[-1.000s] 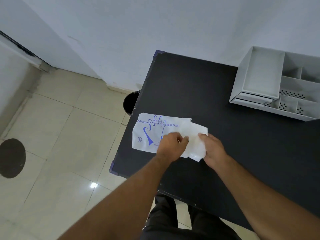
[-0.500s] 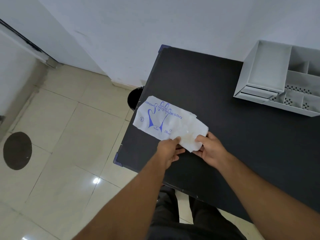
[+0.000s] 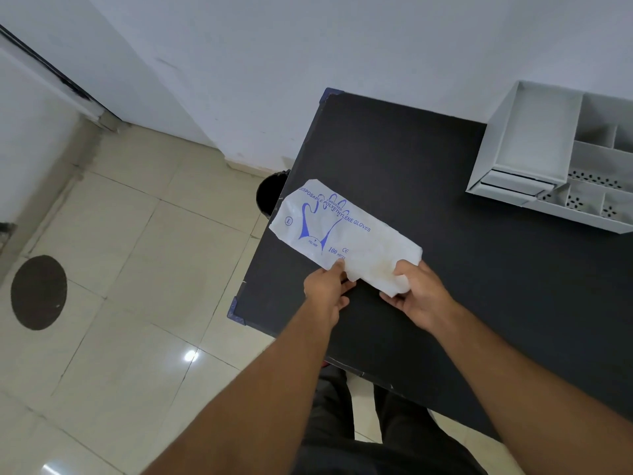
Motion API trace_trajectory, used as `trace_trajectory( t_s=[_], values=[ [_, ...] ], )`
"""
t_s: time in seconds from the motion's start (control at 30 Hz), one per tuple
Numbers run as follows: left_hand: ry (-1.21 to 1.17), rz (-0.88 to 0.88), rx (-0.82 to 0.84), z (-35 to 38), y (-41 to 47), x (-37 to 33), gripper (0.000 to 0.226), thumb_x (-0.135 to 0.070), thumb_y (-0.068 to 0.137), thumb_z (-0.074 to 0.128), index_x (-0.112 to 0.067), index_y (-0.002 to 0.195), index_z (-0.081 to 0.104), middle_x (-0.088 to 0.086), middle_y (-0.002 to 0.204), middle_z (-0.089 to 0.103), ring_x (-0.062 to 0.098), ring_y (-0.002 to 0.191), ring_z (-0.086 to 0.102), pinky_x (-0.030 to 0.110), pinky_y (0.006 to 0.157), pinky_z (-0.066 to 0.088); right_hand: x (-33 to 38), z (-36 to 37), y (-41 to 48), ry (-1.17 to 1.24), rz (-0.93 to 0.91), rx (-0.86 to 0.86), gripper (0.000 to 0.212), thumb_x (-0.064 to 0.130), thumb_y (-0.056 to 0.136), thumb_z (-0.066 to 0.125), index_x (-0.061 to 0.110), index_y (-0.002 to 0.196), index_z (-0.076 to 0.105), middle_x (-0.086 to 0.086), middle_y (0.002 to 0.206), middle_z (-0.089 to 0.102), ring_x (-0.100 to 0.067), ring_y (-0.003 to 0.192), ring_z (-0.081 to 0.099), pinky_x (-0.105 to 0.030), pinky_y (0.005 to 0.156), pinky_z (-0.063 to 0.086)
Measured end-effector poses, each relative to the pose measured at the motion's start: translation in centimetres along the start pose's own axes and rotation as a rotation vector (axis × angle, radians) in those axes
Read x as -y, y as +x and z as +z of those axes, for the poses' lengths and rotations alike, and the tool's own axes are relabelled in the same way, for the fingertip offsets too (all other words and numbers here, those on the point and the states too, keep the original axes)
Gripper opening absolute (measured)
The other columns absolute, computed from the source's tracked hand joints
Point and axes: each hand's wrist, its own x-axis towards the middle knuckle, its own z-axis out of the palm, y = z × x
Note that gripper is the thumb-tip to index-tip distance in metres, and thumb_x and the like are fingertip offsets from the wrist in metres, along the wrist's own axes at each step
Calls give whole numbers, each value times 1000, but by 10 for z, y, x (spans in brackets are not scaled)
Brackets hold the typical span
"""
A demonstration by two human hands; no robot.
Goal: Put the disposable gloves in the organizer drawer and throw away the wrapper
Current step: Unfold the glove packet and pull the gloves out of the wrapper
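A white plastic glove packet (image 3: pixel 337 231) with blue print of a hand and "disposable polyethylene gloves" is held tilted above the left part of the black table (image 3: pixel 428 173). My left hand (image 3: pixel 327 287) pinches its near edge at the middle. My right hand (image 3: pixel 416 291) grips its crumpled right end, where translucent gloves bulge out. The white organizer (image 3: pixel 534 149) stands at the table's far right, with a shallow drawer (image 3: pixel 513 185) at its front, shut or nearly so.
A black bin (image 3: pixel 270 193) stands on the tiled floor by the table's left edge, partly hidden behind it. A dark round patch (image 3: pixel 38 292) lies on the floor at left. White walls close the back. My legs show under the near table edge.
The packet has been lifted off the table and turned, its left end now pointing away. Both hands slid to its near right end; the left hand no longer presses on top.
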Motion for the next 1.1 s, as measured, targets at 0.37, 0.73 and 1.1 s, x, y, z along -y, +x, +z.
trace_trajectory(
  t_s=[0.37,0.73,1.1],
  values=[
    [26,55,-126,-4,9,-12,11,-29,97,64,-19,96,63,1,102,74,14,74,70,29,56,45,-9,6,5,-82,-31,-4,57,-9,84,53,21,133,45,-11,120,64,-25,93,67,-33,65,57],
    [59,6,-103,-8,11,-17,14,-32,96,64,-20,103,64,1,102,75,14,74,67,29,57,45,-12,2,11,-104,-37,-84,48,-3,88,57,25,126,47,-2,115,63,-26,104,66,-43,79,59],
    [107,-15,-99,-14,12,-13,21,-31,96,61,-16,110,64,3,97,71,16,70,63,29,52,41,-12,-1,13,-60,-30,-177,28,21,90,60,17,118,65,-5,108,73,-27,99,70,-40,78,59]
  ],
)
